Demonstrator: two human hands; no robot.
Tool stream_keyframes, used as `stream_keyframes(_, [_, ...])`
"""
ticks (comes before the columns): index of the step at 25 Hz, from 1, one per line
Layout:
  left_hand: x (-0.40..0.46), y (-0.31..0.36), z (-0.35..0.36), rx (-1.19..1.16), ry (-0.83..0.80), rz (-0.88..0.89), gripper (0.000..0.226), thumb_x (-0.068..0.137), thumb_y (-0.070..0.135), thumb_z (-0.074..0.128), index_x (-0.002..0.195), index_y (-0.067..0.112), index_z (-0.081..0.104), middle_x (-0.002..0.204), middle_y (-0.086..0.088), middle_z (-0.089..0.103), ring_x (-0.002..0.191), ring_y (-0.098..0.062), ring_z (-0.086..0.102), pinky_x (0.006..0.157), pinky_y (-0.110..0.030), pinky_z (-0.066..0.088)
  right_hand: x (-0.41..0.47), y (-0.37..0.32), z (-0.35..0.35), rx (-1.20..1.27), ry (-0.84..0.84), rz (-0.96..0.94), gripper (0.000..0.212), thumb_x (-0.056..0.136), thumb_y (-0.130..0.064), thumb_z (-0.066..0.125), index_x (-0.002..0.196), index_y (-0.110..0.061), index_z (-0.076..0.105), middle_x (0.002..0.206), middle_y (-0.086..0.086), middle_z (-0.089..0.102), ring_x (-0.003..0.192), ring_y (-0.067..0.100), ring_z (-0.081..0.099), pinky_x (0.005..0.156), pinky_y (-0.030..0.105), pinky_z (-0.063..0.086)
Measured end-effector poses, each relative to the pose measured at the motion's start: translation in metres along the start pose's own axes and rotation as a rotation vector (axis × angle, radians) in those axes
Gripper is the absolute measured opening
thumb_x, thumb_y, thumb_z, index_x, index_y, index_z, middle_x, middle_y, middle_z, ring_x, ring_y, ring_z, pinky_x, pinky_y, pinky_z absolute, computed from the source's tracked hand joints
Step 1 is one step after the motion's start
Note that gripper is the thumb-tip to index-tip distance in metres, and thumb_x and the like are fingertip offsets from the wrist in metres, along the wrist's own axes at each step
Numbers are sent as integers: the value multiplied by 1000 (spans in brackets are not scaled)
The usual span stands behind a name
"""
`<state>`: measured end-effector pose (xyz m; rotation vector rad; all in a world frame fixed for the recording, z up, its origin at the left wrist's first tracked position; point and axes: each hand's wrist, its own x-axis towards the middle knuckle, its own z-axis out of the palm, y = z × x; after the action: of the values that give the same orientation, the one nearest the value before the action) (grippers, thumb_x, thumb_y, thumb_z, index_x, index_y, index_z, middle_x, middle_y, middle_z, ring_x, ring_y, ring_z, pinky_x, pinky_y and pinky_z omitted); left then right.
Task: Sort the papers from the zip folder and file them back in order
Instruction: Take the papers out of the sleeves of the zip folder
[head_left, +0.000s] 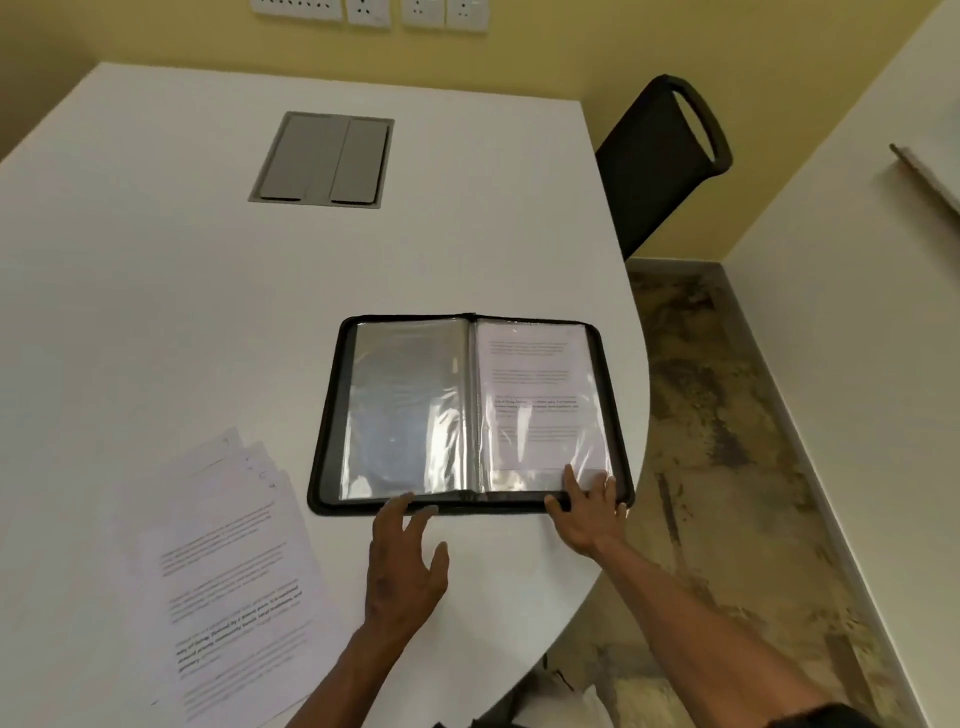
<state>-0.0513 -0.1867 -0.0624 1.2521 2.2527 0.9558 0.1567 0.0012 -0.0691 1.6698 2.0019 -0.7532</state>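
A black zip folder (470, 413) lies open on the white table (156, 286), near its curved right edge. Its left side shows an empty clear sleeve (402, 410); the right sleeve holds a printed sheet (537, 397). My left hand (402, 566) lies flat with straight fingers, the tips touching the folder's near edge left of the spine. My right hand (589, 512) rests on the near right corner, fingers straight on the sleeve's bottom edge. A fanned stack of printed papers (228, 571) lies on the table to the left of the folder.
A grey cable hatch (322, 161) is set into the table farther back. A black chair (662, 156) stands beyond the table's right edge. Patterned floor (727, 441) lies to the right, with a second white surface (857, 338) past it. Wall sockets (369, 10) sit at the top.
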Motion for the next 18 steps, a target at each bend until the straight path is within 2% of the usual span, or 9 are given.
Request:
stream_keyframes(3, [25,36,17,-40,4,23,49,80,19,78,127,20,62,141,-3,45,133,-16,40,106,-35,43,-2,-8,7,28,63,-67,72,103,-59,24,161,-25,-2,168,10,-12,153,34,-17,123,56,-4])
stream_keyframes(5, [42,62,30,-58,1,32,45,84,31,75,125,22,63,137,-1,50,129,-14,44,103,-33,45,-3,-14,8,97,132,-156,70,105,-53,26,161,-19,2,168,6,-9,153,33,-16,123,54,-4])
stream_keyframes(7, [62,88,36,-101,-50,-23,46,88,47,69,126,24,62,133,3,57,125,-13,50,102,-34,47,-7,-25,10,188,193,-312,69,105,-49,30,161,-17,5,168,2,-6,155,30,-11,125,54,4])
stream_keyframes(8, [75,100,37,-134,-83,-99,52,87,55,66,129,24,61,133,5,59,125,-14,52,104,-33,45,-12,-32,9,232,210,-421,69,104,-50,32,162,-19,9,169,1,-1,156,29,-3,124,54,12])
stream_keyframes(10, [101,118,36,-208,-106,-267,70,80,64,69,135,22,59,131,5,63,122,-15,57,104,-32,46,-25,-46,3,310,184,-637,64,101,-51,38,158,-26,25,166,1,23,152,25,24,119,49,31])
stream_keyframes(12, [124,125,30,-206,-45,-349,73,77,59,75,137,21,56,120,4,68,110,-16,64,96,-32,51,-41,-58,-6,327,157,-813,56,101,-48,44,152,-26,36,157,1,38,141,21,41,115,43,39])
stream_keyframes(15, [148,109,16,-95,106,-373,34,86,24,68,120,24,66,101,-1,75,86,-18,70,81,-30,56,-52,-57,-15,332,128,-921,68,102,-45,48,159,-33,15,166,-3,22,148,17,29,120,33,29])
stream_keyframes(17, [155,82,4,-66,156,-435,26,84,16,62,106,27,70,92,-1,75,80,-21,70,80,-35,58,-43,-43,-12,359,189,-793,74,100,-50,47,160,-38,5,169,-2,5,155,18,8,125,39,15])
stream_keyframes(18, [158,68,-3,-65,179,-463,25,82,17,61,102,29,70,89,0,74,79,-23,70,79,-37,58,-35,-34,-10,334,225,-649,76,99,-54,45,160,-35,3,169,4,-5,156,22,-5,126,45,7])
